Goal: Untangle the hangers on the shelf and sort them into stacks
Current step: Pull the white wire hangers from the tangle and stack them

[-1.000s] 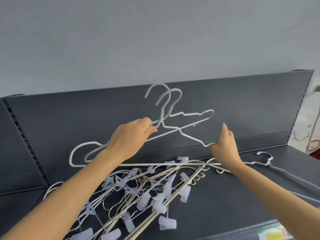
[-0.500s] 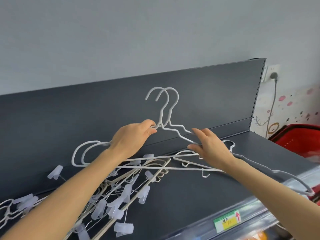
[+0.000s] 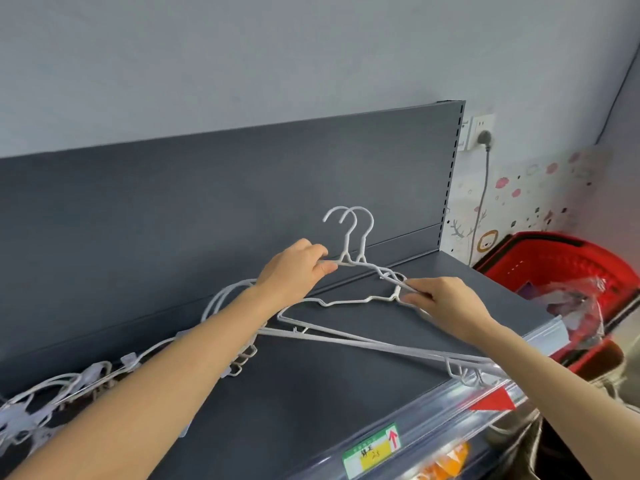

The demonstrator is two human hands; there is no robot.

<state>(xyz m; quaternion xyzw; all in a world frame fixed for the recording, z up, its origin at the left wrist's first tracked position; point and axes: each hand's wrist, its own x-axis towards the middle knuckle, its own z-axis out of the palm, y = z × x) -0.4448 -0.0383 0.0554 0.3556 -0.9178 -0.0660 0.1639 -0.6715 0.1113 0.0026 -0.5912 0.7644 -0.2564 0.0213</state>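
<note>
Now your left hand (image 3: 298, 268) pinches the two white wire hangers (image 3: 347, 261) at the neck, your right hand (image 3: 446, 303) their shoulder — you've carried them rightward, clear of the pale clip-hanger tangle (image 3: 86, 375), low over the dark grey metal shelf (image 3: 329, 393), ready to stack.

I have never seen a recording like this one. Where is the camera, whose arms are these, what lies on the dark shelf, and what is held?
There is no machine here. The two bare arms belong to a person, and the single picture comes from a camera worn on that person's head, looking forward and down.

The left hand pinches two white wire hangers beside their necks, with the hooks pointing up. The right hand pinches their right shoulder wires.

Below them is a dark grey shelf. At its left end lies a tangle of clip hangers. A red basket stands beyond the shelf's right end.
</note>
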